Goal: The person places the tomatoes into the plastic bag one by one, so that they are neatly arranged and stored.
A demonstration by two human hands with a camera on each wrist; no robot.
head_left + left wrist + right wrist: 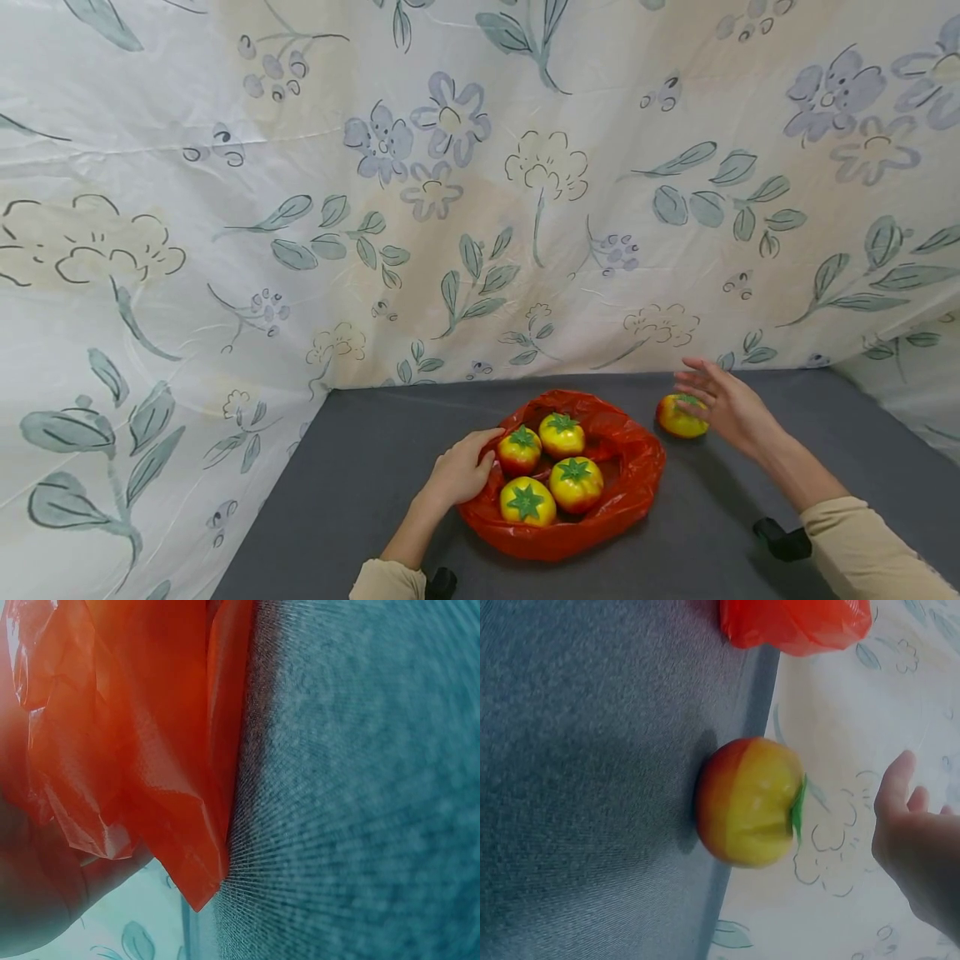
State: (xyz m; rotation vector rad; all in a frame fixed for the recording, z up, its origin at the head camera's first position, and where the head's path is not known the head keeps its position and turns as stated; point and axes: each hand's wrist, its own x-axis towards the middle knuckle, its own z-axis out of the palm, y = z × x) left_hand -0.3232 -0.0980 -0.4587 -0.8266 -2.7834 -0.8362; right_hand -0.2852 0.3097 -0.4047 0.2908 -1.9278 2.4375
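A red plastic bag (555,546) sits on the dark grey table with its mouth spread wide. Inside it lie several red-and-yellow tomato-like fruits (576,485), each with a green star-shaped leafy top. My left hand (459,467) grips the bag's left rim; in the left wrist view the crinkled plastic (165,742) covers part of that hand. Right of the bag, one more such fruit (681,419) rests on the table. My right hand (731,408) is over it with fingers extended, partly overlapping it in the head view. The right wrist view shows this fruit (754,802) apart from the hand.
The grey cloth-like tabletop (360,467) ends at a hanging floral sheet (480,250) behind it, and the sheet continues down the left and right sides. Black straps or mounts (782,540) are at the wrists.
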